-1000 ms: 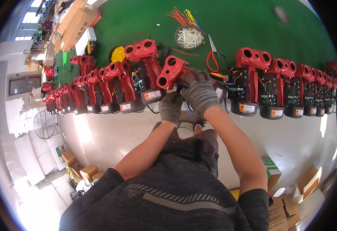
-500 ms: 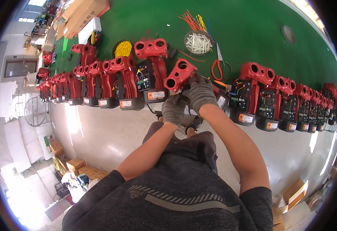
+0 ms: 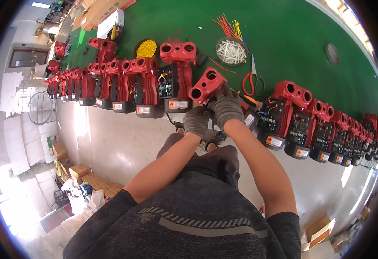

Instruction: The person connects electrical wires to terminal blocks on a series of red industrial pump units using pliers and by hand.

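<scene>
A red cast-metal motor unit (image 3: pixel 207 84) with two round openings lies turned at an angle at the green table's near edge. My right hand (image 3: pixel 227 106), in a grey knit glove, is closed against its right side. Lower down and to the left, my gloved left hand (image 3: pixel 196 122) has its fingers bent together by the unit's near end. What those fingers pinch, if anything, is hidden. Another red unit (image 3: pixel 178 80) with exposed wiring stands just to the left. Scissors (image 3: pixel 253 80) with red-and-black handles and an orange-handled tool (image 3: pixel 250 100) lie right of my hands.
More red units line the table edge at left and right (image 3: pixel 299 118). Beyond my hands are a bowl of white sleeves (image 3: pixel 231 52), a dish of yellow connectors (image 3: pixel 146 48) and red cable ties (image 3: pixel 226 26). Cardboard boxes (image 3: pixel 100 13) sit at the far left.
The view has tilted slightly, shifting the tabletop things rightward in the picture. Both hands stay at the same red unit, with little visible change in their grip.
</scene>
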{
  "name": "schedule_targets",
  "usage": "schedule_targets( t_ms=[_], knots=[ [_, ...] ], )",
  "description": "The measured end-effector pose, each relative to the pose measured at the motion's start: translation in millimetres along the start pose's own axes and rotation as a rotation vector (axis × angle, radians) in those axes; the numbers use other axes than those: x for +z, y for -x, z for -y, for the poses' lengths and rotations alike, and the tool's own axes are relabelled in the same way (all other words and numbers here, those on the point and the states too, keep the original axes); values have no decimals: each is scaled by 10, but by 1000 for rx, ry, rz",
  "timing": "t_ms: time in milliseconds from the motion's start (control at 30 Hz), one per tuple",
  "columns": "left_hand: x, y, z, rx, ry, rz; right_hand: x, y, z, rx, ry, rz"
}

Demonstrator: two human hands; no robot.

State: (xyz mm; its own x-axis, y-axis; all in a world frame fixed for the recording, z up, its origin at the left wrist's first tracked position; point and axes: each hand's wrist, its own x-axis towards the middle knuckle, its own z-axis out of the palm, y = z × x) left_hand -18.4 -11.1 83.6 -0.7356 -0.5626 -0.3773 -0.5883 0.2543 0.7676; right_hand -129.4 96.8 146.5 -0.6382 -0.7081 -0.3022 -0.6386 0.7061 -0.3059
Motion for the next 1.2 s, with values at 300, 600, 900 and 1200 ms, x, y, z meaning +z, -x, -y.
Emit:
schedule_targets(
  t_ms=[300, 600, 900, 1200],
  knots=[
    [13, -36, 27, -91, 162, 40, -244, 87, 93, -21, 32, 84],
    [-52, 64, -574, -405, 221, -23, 114, -16, 31, 9, 2, -70],
    [-136, 0, -326, 290, -898, 212, -5, -37, -14, 20, -72, 6],
    [-2, -29, -40, -256, 253, 87, 254, -110, -35, 137, -156, -54]
  ],
)
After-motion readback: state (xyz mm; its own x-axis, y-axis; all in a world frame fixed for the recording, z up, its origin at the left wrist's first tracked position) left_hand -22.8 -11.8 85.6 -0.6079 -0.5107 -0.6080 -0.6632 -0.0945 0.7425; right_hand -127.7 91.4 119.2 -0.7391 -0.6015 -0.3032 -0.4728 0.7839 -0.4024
